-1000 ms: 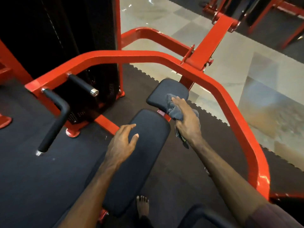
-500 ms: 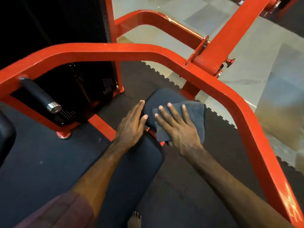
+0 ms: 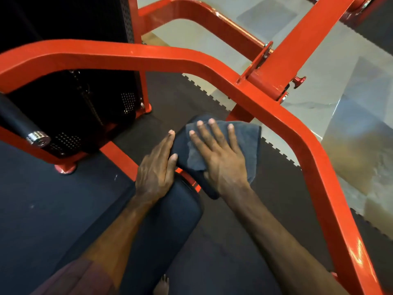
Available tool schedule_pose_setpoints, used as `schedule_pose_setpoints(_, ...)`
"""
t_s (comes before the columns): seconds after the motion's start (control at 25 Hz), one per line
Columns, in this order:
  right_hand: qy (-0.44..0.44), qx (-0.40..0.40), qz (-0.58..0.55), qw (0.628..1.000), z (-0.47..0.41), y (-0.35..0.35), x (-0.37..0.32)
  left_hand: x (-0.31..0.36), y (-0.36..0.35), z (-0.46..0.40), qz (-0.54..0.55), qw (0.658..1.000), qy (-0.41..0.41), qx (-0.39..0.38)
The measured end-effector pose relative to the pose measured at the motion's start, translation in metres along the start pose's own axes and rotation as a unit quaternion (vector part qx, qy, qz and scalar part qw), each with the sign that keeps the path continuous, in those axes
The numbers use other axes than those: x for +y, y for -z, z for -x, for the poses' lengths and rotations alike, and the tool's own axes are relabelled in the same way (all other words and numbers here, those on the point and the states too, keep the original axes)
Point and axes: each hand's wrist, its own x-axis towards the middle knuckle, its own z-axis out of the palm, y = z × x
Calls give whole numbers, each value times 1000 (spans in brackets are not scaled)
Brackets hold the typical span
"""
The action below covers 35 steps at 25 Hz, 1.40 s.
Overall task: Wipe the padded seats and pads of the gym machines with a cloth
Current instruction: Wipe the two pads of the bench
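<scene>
**Cloth flat on the small pad, both hands down**

Only the head view here, so that's what we go by. We see the right hand (image 3: 221,160) lying flat with straight, spread fingers (image 3: 212,133) on a dark grey folded cloth (image 3: 246,141), pressing it onto the small black padded rest (image 3: 180,145) at the far end of the machine. Nothing is curled round the cloth; it's just palm and fingers on top. The cloth covers most of the pad's right side and hangs a bit over its right edge.

The left hand (image 3: 156,167) lies alongside the left edge of that same small pad, fingers straight and together, thumb touching the pad's side, with its heel over the near long black padded seat (image 3: 165,226). It isn't gripping anything either.

A thick red tubular steel frame (image 3: 212,71) arcs over and around both pads. To the left there's a black perforated weight-stack cover (image 3: 106,39) and a black handle with a chrome end cap (image 3: 38,138). Underneath is black rubber matting (image 3: 63,209), with pale shiny floor tiles (image 3: 350,103) beyond its jigsaw edge. A bare foot (image 3: 162,286) pokes in at the bottom.
</scene>
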Motion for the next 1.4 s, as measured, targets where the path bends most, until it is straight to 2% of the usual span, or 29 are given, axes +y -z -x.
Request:
schedule_pose_setpoints(0.12,-129,16,-47,990,50,4,3,4,0,1,-1,1000,0,-1)
schedule_pose_setpoints(0.24,-86,-26,-39,995,87,3,-41,3,3,0,3,1000,-2,-7)
schedule_pose_setpoints(0.32,-20,-32,-32,999,52,-1,-44,0,2,2,3,1000,3,-12)
schedule_pose_setpoints(0.4,3,-33,-9,999,5,4,-28,0,2,2,2,1000,6,-10)
schedule_pose_setpoints(0.48,-49,-25,-9,998,-10,11,-7,1,3,2,8,1000,10,-3)
schedule_pose_setpoints(0.6,-139,-24,-43,989,37,16,-23,2,3,2,11,1000,6,0)
schedule_pose_setpoints(0.64,-128,-31,-38,991,53,15,-37,1,3,2,10,1000,1,2)
schedule_pose_setpoints(0.72,-53,-37,-32,997,51,4,-55,-3,1,1,14,1000,-6,12)
schedule_pose_setpoints(0.8,27,-45,-30,998,10,-2,-50,-5,-2,1,27,999,-11,25)
schedule_pose_setpoints(0.84,37,-49,-20,998,-8,1,-42,-6,-3,2,28,999,-9,29)
schedule_pose_setpoints(0.92,-11,-45,-16,999,-20,5,-23,-10,-2,6,14,1000,-2,26)
schedule_pose_setpoints(1.04,-80,-33,-30,996,32,12,-33,-24,6,16,13,1000,-5,11)
schedule_pose_setpoints(1.12,-28,-51,-24,998,56,7,-57,-31,9,22,26,1000,-1,2)
schedule_pose_setpoints(1.24,92,-75,-4,993,7,-8,-68,-37,8,26,28,1000,10,12)
schedule_pose_setpoints(1.32,89,-71,0,993,-26,-9,-56,-36,8,29,18,999,19,27)
schedule_pose_setpoints(1.4,27,-61,-12,998,-20,-3,-44,-34,10,29,13,999,22,23)
